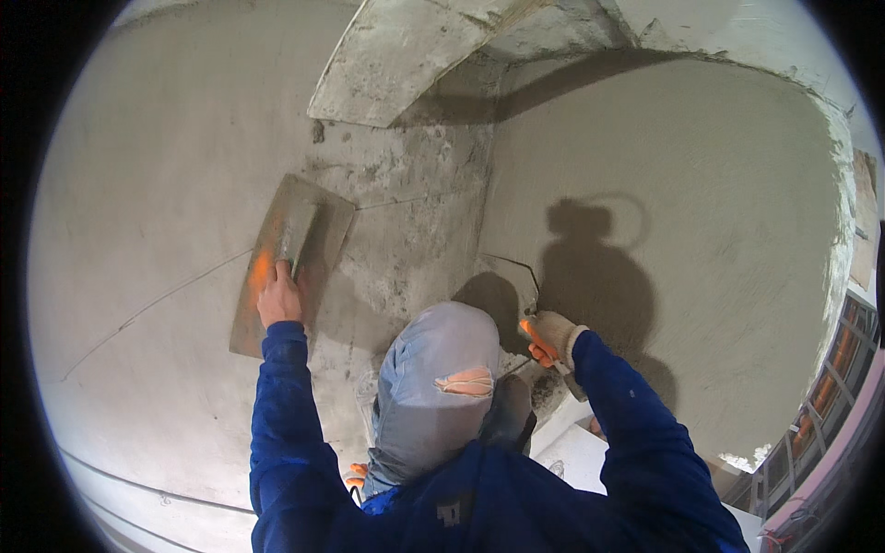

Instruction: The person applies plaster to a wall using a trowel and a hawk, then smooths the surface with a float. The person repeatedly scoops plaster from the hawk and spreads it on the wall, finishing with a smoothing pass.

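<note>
My left hand (279, 297) is bare and closed around the handle of a wide rectangular plastering trowel (323, 253). Its flat blade, smeared with grey and orange, lies at or close against the grey plastered wall (166, 175). My right hand (553, 336), in a pale glove with orange fingers, grips a small hand trowel (573, 382) near the inner corner. Thin dark metal reaches up from that fist; the blade's outline is hard to make out against the plaster. Between my arms is my bent knee in torn blue jeans (438, 369).
Rough, patchy plaster (387, 221) runs beside the corner. A smoother wall (728, 184) on the right carries my shadow. A pale slab-like ledge (406, 64) juts out above. Metal framework (834, 378) stands beyond the right edge. An orange-tipped glove (355, 476) shows beside my knee.
</note>
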Motion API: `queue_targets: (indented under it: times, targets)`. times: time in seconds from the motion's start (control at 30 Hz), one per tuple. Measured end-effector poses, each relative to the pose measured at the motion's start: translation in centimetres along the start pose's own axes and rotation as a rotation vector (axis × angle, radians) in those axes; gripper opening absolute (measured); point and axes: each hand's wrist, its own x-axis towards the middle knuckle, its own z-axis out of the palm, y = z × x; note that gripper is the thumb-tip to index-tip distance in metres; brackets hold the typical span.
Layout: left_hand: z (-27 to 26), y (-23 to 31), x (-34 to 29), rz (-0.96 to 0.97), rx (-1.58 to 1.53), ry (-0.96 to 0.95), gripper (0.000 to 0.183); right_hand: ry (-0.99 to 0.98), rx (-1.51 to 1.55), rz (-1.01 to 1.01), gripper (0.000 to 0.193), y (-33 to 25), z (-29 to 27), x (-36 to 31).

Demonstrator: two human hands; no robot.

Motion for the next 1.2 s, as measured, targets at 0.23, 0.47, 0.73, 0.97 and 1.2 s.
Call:
queue_targets:
  times: [0.23,0.47,0.73,0.97,1.2]
  targets:
    - [0.1,0.1,0.5,0.039,0.013,0.051,0.029,0.131,0.208,-0.312,0.036,-12.9,-5.3,1.6]
    - [0.3,0.2,0.2,-0.012,-0.025,0.009,0.03,0.339,0.148,-0.267,0.036,-20.5,-7.0,3.9]
    - [0.3,-0.1,0.1,-0.02,-0.045,-0.006,0.031,0.19,0.06,-0.253,0.041,-13.8,-5.1,5.1]
    - [0.4,0.0,0.0,-0.009,-0.028,0.01,0.03,0.292,0.204,-0.306,0.04,-16.4,-6.8,4.6]
    - [0.6,-0.2,0.1,0.02,-0.009,0.049,0.028,0.117,0.307,-0.236,0.032,-12.3,-3.0,4.9]
